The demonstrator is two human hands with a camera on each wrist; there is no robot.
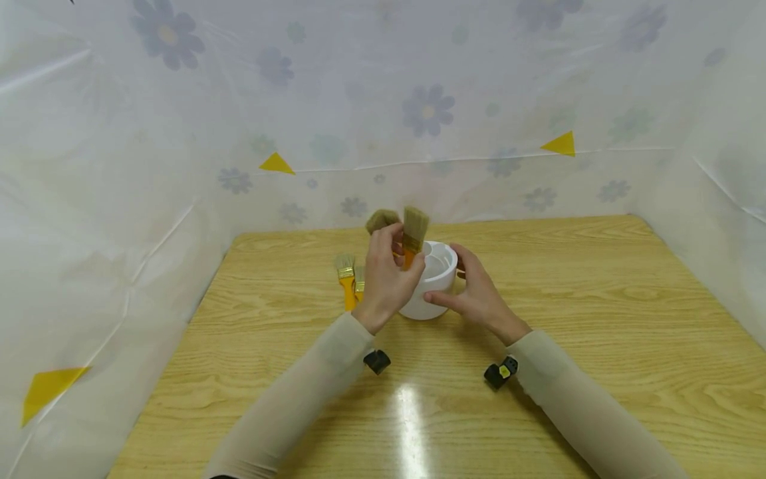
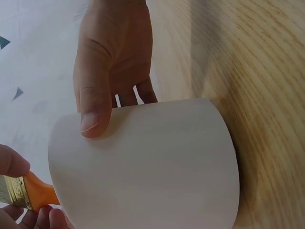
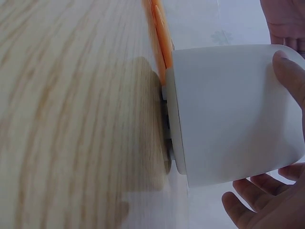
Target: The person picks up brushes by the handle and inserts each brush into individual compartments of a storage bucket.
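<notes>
A white round holder [image 1: 427, 299] with dividers inside stands on the wooden table. My right hand [image 1: 479, 296] grips its right side, thumb on the front wall; the right wrist view shows the fingers [image 3: 257, 193] around the wall. My left hand [image 1: 385, 279], at the holder's left rim, pinches a paintbrush [image 1: 413, 233] by its orange handle, bristles up. The left wrist view shows the handle [image 2: 40, 191] reaching behind the holder's rim. More bristles [image 1: 381, 219] show behind the left hand; whether that hand holds them, I cannot tell.
Two paintbrushes with yellow-orange handles, one brush [image 1: 345, 276] in front, lie left of the holder, partly behind my left hand. The wooden table [image 1: 598, 299] stretches to both sides. Flower-patterned plastic sheeting [image 1: 359, 100] with yellow triangles [image 1: 276, 163] encloses the back and sides.
</notes>
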